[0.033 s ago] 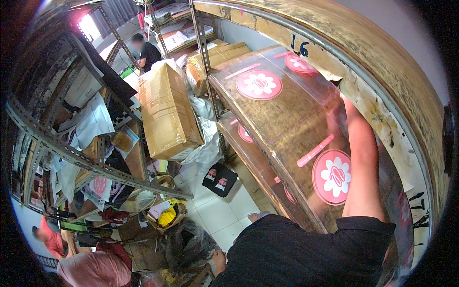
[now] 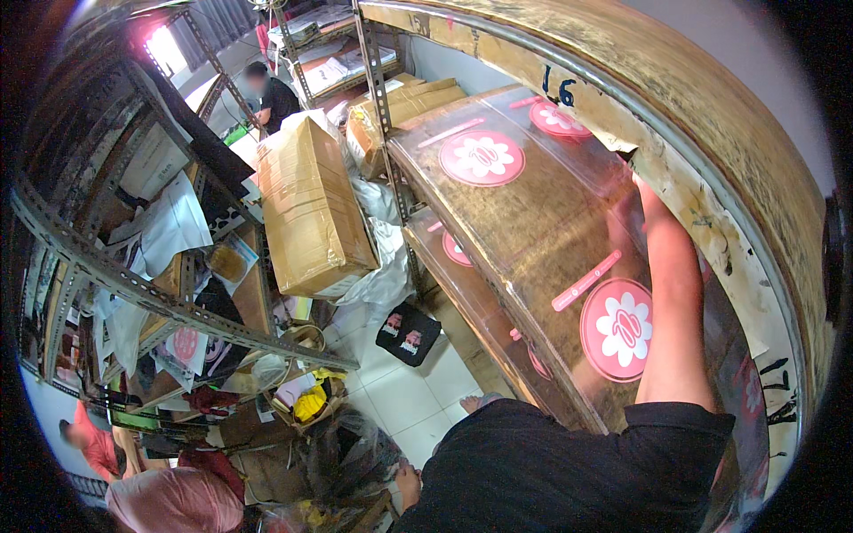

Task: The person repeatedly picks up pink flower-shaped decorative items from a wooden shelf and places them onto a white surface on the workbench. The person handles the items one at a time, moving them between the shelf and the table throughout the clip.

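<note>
While near clear printed sheeting (image 2: 542, 226), right hand (image 2: 645, 192) mostly hidden by shelf edge (image 2: 609, 124), fingers' grip indiscernible

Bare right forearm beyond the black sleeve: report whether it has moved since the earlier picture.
No: against the pale, paper-covered shelf edge, the right forearm shows no visible shift.

On my far left I see a large taped cardboard box (image 2: 311, 213) beside crumpled white plastic (image 2: 384, 266). Left of it, a slotted metal rack (image 2: 227, 322) holds loose papers (image 2: 178, 226). Black cloth (image 2: 409, 338) with pink prints lies on the tiled floor (image 2: 384, 397); nearer left, I make out yellow fabric (image 2: 311, 404).
</note>
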`<act>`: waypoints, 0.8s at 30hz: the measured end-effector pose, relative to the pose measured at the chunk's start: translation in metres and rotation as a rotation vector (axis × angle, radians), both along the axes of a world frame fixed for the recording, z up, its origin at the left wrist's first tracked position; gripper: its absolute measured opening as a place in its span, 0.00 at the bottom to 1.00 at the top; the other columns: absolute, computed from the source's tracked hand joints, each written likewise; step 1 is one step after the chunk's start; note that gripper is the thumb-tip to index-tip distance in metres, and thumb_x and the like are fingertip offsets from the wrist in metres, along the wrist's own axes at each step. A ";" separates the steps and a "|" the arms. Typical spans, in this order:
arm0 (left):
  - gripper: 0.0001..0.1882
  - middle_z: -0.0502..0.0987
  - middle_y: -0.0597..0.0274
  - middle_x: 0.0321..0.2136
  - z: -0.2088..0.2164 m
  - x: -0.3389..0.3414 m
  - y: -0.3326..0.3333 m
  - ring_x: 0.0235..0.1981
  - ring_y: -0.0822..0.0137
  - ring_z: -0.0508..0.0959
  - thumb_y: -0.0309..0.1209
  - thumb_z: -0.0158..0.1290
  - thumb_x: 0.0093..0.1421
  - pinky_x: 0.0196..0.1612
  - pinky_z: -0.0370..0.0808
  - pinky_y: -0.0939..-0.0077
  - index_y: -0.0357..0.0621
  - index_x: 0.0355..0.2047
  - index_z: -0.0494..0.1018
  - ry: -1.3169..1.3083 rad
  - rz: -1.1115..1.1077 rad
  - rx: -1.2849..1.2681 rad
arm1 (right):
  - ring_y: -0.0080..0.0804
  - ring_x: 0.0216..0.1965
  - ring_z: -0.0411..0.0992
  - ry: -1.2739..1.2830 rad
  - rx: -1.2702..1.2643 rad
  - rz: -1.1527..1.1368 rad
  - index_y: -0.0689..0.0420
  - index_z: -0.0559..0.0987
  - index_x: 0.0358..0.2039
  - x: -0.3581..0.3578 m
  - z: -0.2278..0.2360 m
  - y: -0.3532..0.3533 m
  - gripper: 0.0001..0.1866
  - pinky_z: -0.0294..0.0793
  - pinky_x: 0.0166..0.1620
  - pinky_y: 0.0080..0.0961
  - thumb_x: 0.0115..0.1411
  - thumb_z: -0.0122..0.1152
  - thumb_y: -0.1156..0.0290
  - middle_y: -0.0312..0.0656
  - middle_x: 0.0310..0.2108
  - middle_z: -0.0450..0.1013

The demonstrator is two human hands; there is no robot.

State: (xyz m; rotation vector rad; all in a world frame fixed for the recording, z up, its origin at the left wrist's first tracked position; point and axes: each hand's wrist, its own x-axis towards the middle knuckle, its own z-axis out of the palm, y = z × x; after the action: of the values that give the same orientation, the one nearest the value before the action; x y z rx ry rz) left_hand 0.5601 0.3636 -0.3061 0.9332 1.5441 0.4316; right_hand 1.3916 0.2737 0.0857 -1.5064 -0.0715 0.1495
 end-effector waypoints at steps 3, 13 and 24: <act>0.12 0.68 0.65 0.16 -0.015 -0.006 -0.004 0.13 0.73 0.63 0.31 0.47 0.63 0.18 0.58 0.71 0.41 0.22 0.66 0.052 -0.124 0.066 | 0.33 0.44 0.76 -0.049 -0.040 -0.016 0.57 0.68 0.55 0.007 0.002 0.014 0.23 0.77 0.48 0.29 0.57 0.54 0.76 0.43 0.50 0.70; 0.14 0.67 0.63 0.17 -0.047 -0.033 0.000 0.12 0.67 0.62 0.33 0.45 0.64 0.19 0.61 0.66 0.41 0.22 0.63 -0.078 -0.073 -0.024 | 0.33 0.44 0.76 -0.401 -0.461 -0.107 0.58 0.71 0.51 0.036 0.008 0.038 0.20 0.76 0.48 0.29 0.56 0.54 0.76 0.43 0.47 0.71; 0.17 0.62 0.65 0.13 0.014 0.010 0.018 0.15 0.71 0.61 0.29 0.44 0.64 0.20 0.58 0.69 0.42 0.17 0.60 -0.001 0.017 -0.003 | 0.33 0.44 0.75 -0.733 -0.833 -0.150 0.59 0.73 0.47 0.034 -0.001 0.064 0.17 0.75 0.48 0.29 0.56 0.55 0.77 0.44 0.43 0.73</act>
State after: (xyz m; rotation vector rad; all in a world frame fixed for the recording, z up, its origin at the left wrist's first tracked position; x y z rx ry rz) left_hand 0.5700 0.3813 -0.2918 0.9184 1.5525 0.4418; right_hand 1.4253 0.3377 0.0846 -2.3218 -0.5326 -0.5698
